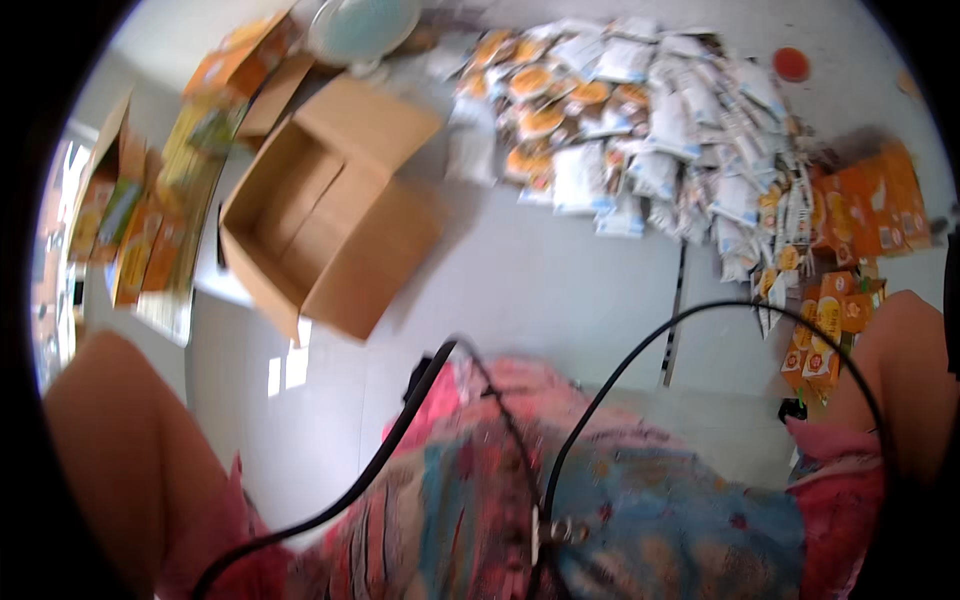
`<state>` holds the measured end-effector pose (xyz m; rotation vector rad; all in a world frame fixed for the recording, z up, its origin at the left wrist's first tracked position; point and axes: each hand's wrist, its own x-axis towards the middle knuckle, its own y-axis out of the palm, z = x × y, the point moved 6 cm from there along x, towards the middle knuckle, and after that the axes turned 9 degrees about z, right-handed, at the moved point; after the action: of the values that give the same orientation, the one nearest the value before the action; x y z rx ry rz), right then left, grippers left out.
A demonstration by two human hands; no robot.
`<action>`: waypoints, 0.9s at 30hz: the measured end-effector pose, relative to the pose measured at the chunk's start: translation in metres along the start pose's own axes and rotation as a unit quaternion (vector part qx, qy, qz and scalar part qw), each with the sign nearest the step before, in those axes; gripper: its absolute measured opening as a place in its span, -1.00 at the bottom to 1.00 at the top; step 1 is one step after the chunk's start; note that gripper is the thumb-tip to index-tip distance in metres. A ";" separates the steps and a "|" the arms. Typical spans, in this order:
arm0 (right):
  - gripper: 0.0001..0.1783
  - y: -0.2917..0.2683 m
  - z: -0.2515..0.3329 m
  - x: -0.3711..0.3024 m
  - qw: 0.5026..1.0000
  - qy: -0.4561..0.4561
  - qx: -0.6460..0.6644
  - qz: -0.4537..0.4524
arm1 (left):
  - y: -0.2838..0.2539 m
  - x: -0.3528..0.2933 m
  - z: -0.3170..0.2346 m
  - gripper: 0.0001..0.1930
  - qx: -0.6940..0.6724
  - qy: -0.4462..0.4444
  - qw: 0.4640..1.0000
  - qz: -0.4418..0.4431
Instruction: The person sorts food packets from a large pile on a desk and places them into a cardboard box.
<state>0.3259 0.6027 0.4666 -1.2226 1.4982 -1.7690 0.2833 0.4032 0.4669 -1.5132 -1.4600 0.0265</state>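
Note:
Neither of my hands shows; only my bare arms below pink sleeves are in view, the left arm [115, 450] at the lower left and the right arm [910, 375] at the right rim. An open, brown cardboard box [370, 255] sits tilted on the left of the pale table [530, 270], its flaps spread and its visible inside bare. Across the far right lies a big heap of small white sachets [700, 110], some with orange and brown print. My right arm is nearest to several small orange cartons [825, 330].
Larger orange packaging [875, 205] lies right of the heap. A pale round fan-like thing [362, 28] stands at the back, a red disc [791, 65] at the far right. More orange cartons [140, 245] stand at the far left. Black cables [400, 430] hang before my patterned clothing.

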 end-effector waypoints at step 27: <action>-0.55 0.111 0.028 -0.020 0.999 0.013 -0.005 0.041 | 0.041 -0.096 0.067 -0.55 -0.043 0.112 0.992 -0.037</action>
<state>0.3418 0.5773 0.3547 -1.1320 1.5506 -1.7320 0.2464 0.3795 0.3513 -1.4783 -1.3480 -0.2460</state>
